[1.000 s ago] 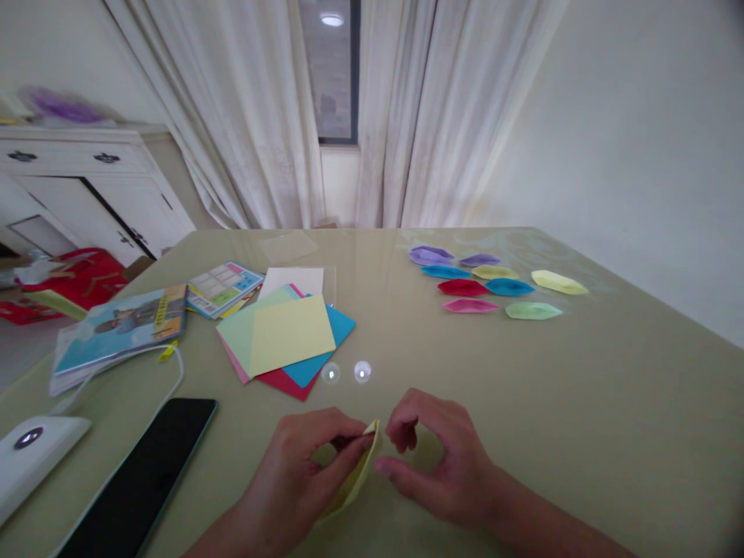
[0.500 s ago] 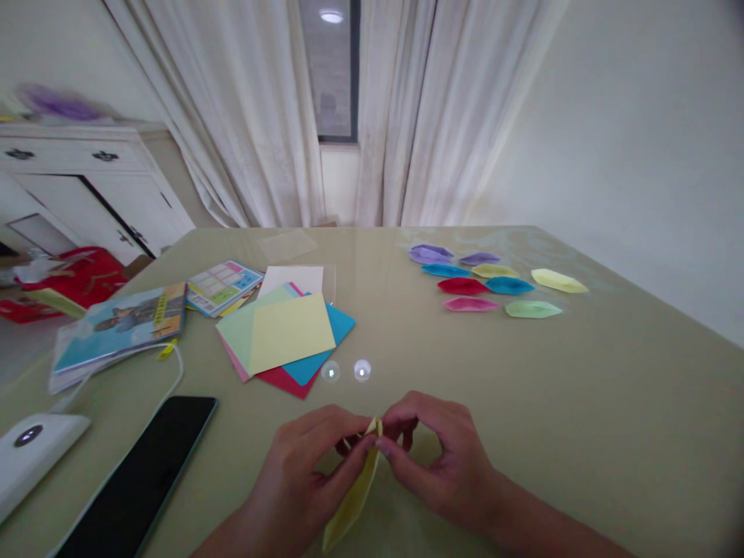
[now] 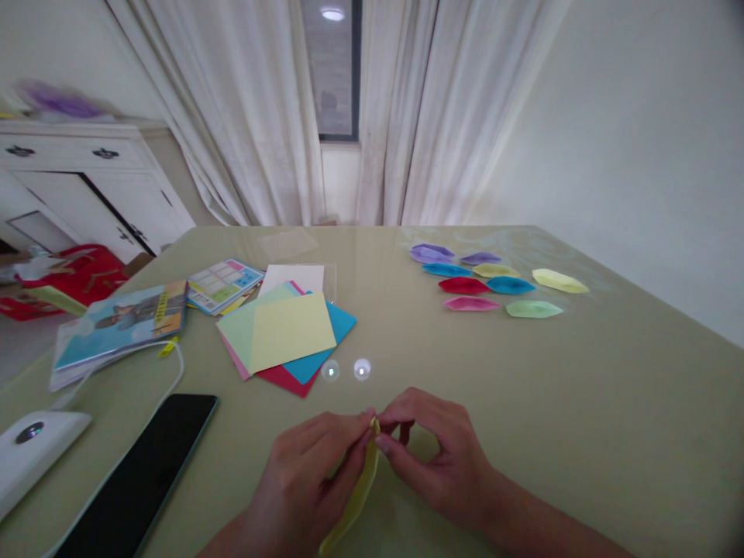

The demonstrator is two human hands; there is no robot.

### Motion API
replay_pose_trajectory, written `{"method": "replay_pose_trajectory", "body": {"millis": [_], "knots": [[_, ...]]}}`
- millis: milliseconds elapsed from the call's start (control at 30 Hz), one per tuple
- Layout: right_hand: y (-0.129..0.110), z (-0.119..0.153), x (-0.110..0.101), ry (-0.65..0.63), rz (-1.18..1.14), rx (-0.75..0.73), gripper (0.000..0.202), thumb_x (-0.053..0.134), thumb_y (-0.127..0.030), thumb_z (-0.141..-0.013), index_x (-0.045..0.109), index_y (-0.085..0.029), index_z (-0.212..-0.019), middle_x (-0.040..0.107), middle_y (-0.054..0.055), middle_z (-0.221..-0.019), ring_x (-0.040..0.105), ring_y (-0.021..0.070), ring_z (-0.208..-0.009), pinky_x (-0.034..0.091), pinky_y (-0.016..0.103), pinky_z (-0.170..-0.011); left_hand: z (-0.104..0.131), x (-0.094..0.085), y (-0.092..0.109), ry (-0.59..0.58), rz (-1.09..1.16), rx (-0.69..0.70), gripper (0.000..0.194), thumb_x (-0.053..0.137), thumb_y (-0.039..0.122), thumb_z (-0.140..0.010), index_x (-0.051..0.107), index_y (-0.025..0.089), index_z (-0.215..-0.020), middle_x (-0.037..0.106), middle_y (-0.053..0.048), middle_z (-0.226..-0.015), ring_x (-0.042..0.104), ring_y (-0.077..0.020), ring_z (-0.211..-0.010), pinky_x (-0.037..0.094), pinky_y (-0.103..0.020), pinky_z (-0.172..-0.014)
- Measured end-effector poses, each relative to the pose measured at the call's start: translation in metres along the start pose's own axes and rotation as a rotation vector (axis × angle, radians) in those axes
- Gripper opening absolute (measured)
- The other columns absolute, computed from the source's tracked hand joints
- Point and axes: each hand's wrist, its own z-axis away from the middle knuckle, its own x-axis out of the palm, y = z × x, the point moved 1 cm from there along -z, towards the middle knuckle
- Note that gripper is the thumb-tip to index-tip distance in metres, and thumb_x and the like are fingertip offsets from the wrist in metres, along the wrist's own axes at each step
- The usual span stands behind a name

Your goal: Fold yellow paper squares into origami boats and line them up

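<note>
A long, narrow piece of folded yellow paper [image 3: 356, 500] hangs from my fingers near the front of the table, its upper tip pinched and its lower end toward me. My left hand [image 3: 314, 469] grips it near the tip between thumb and fingers. My right hand [image 3: 442, 457] has thumb and index finger at the same tip, on its right side. The fingers partly hide the folds there. Beyond, at the right, lie several folded paper boats, among them a red boat [image 3: 463, 286], a pink boat [image 3: 470, 304] and a pale green boat [image 3: 533, 309].
Coloured paper sheets [image 3: 294, 333] lie fanned out left of centre. Farther left are a picture book [image 3: 122, 322], a black phone [image 3: 142, 473] and a white device [image 3: 40, 457] with a cable. The table [image 3: 610, 403] reaches toward curtains [image 3: 465, 116] and a white cabinet [image 3: 98, 186].
My left fingers have shifted slightly up to the yellow paper's tip and now press it flatter, covering more of it. The paper's lower part has turned to look narrower.
</note>
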Motion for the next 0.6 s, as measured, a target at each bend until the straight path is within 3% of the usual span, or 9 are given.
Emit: {"method": "replay_pose_trajectory", "body": {"millis": [200, 400, 600], "knots": [[-0.0020, -0.0004, -0.0004, 0.001, -0.010, 0.017, 0.007, 0.074, -0.015, -0.093, 0.073, -0.019, -0.098, 0.075, 0.003, -0.082, 0.066, 0.0138, -0.069, 0.056, 0.024, -0.067, 0.0056, 0.0022, -0.0006, 0.006, -0.009, -0.013, 0.039, 0.061, 0.008, -0.102, 0.062, 0.024, -0.137, 0.084, -0.006, -0.107, 0.082, -0.0161, -0.090, 0.066, -0.023, -0.081], [-0.0049, -0.0018, -0.0004, -0.039, -0.044, 0.206, 0.010, 0.075, -0.017, -0.090, 0.074, -0.019, -0.099, 0.076, 0.003, -0.085, 0.069, 0.0134, -0.071, 0.058, 0.022, -0.067, 0.0042, 0.0022, -0.0010, 0.030, -0.026, 0.029, 0.032, 0.051, 0.015, -0.110, 0.061, 0.019, -0.140, 0.084, -0.008, -0.110, 0.082, -0.0138, -0.095, 0.064, -0.018, -0.085], [-0.0066, -0.0005, 0.0005, -0.058, -0.055, 0.287, 0.014, 0.074, -0.017, -0.088, 0.073, -0.019, -0.101, 0.077, 0.003, -0.089, 0.069, 0.0138, -0.071, 0.058, 0.023, -0.066, 0.0077, 0.0047, -0.0020, 0.041, -0.055, 0.006, 0.034, 0.051, 0.015, -0.110, 0.060, 0.018, -0.142, 0.084, -0.010, -0.112, 0.082, -0.0147, -0.097, 0.065, -0.019, -0.084]]}}
